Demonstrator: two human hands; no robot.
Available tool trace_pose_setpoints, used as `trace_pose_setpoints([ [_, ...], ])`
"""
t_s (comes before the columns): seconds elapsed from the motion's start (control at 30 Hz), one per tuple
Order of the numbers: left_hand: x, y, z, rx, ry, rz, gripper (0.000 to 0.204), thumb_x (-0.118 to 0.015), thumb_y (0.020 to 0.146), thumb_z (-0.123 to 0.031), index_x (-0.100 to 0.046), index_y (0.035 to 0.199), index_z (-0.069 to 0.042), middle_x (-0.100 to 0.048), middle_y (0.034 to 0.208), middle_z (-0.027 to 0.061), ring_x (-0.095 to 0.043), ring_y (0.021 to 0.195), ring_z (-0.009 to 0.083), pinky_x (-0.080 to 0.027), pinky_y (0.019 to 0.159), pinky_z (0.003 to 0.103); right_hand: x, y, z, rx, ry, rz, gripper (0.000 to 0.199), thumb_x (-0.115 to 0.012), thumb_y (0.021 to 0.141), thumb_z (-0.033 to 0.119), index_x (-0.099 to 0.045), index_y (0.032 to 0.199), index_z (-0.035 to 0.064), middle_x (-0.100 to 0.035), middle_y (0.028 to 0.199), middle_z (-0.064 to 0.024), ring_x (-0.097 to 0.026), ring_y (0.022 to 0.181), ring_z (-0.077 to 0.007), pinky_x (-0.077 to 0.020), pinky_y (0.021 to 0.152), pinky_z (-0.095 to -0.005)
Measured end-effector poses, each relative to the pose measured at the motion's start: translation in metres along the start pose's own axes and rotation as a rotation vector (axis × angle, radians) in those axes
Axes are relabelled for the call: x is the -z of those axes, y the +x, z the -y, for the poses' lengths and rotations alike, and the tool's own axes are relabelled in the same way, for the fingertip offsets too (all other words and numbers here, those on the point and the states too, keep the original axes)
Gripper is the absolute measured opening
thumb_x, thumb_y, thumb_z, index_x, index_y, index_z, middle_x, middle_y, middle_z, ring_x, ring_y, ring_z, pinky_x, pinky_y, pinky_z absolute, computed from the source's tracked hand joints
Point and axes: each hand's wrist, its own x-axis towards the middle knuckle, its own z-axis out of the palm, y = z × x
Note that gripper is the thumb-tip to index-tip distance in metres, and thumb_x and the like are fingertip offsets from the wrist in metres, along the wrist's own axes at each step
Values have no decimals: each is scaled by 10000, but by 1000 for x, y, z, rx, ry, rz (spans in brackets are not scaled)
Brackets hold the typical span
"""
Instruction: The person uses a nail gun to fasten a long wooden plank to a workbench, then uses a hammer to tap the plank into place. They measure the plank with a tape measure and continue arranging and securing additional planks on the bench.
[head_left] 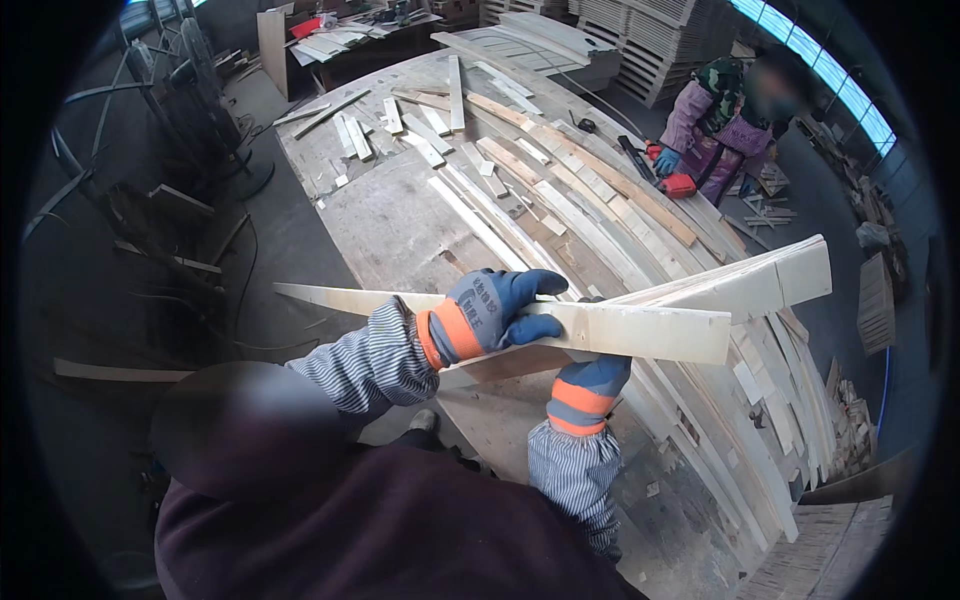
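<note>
My left hand (497, 312), in a blue glove with an orange cuff, grips a long pale wooden slat (640, 330) that runs from left to right across the view. My right hand (590, 385), in the same kind of glove, sits under the slats and holds them from below; most of it is hidden by the wood. A second, wider slat (760, 280) angles up to the right behind the first. Both are held above a big workbench (390, 215) covered with pale boards.
Many loose slats and offcuts (590, 200) lie along the bench. A co-worker (715, 125) in a purple jacket crouches at the far right by a red power tool (678, 184). Stacked pallets (650, 35) stand at the back. Dark metal frames (150, 200) line the left.
</note>
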Motion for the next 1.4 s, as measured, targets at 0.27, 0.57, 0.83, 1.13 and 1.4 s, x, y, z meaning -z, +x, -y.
trace_pose_setpoints([
  [0.27,55,12,-4,-188,37,-72,598,-722,771,-406,-538,1194,-26,-668,1002,164,-679,857,306,-544,756,352,-98,-1,66,110,337,59,531,-431,942,485,-450,1232,41,-563,1096,-169,-584,991,-302,-481,883,-434],
  [0.57,84,5,2,-216,-204,-155,976,-776,671,-524,-364,1377,9,-550,1162,196,-574,1074,312,-490,862,395,-155,-14,53,258,91,-74,755,-530,864,567,-359,1326,-4,-463,1210,-189,-504,1096,-310,-432,938,-429],
  [0.83,151,-153,156,16,319,279,1044,-748,639,-603,-325,1408,-38,-511,1278,173,-509,1168,349,-327,1035,498,-139,-23,47,391,7,-233,725,-524,851,581,-422,1283,7,-546,1019,-142,-567,934,-238,-488,808,-350],
  [1.13,99,-155,199,317,-138,622,456,-744,717,-359,-630,1097,-135,-689,948,91,-667,870,258,-522,762,362,-85,-52,56,681,-997,-341,525,-399,974,437,-491,1197,-30,-595,1012,-137,-612,883,-199,-527,709,-291],
  [1.4,32,-175,153,197,18,870,531,-727,728,-474,-609,1147,-171,-690,944,89,-661,853,292,-511,759,393,66,-108,38,241,-255,-432,553,-430,966,461,-442,1270,0,-521,1203,-151,-531,1054,-257,-421,954,-393],
])
